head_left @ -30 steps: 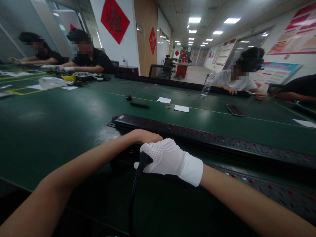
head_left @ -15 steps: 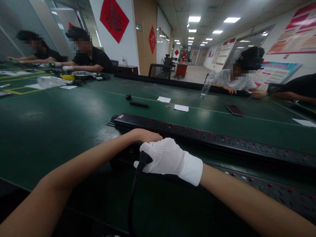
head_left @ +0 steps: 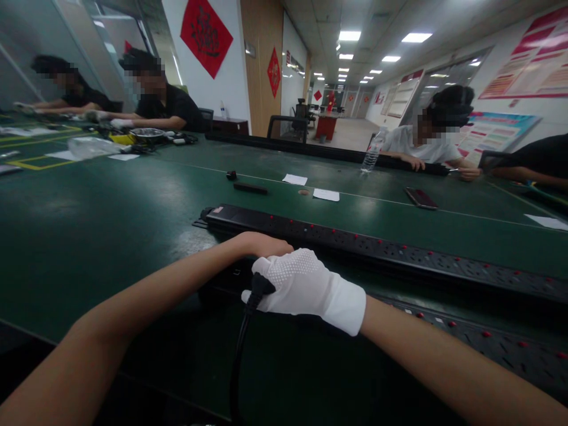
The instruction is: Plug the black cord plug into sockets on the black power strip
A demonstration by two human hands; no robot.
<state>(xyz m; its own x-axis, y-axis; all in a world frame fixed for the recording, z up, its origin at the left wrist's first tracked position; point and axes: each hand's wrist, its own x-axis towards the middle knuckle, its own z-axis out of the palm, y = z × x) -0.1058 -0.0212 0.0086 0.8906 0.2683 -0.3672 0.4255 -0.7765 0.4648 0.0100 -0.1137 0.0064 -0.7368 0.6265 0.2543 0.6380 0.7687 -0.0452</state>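
In a white dotted glove, my right hand [head_left: 302, 284] is closed round a black power plug [head_left: 262, 285], whose thick cord [head_left: 238, 361] hangs down past the table edge. Bare and bent at the wrist, my left hand [head_left: 266, 242] lies just behind the glove, on or against the near black power strip [head_left: 470, 337]. Its fingers are hidden by the glove. This strip has red lights and sockets, and both hands cover part of its left end. A second long power strip [head_left: 377, 248] lies behind it, roughly parallel.
Farther back on the green table [head_left: 146, 195] are a dark bar [head_left: 249, 189], white paper slips [head_left: 326, 194], a phone [head_left: 420, 198] and a water bottle [head_left: 373, 152]. Co-workers sit at the left and right, one holding a long black strip [head_left: 319, 151]. Cables and a plastic bag [head_left: 91, 147] lie at left.
Almost nothing differs. Both hands and the plug keep their places, apart from a very slight shift of the view.
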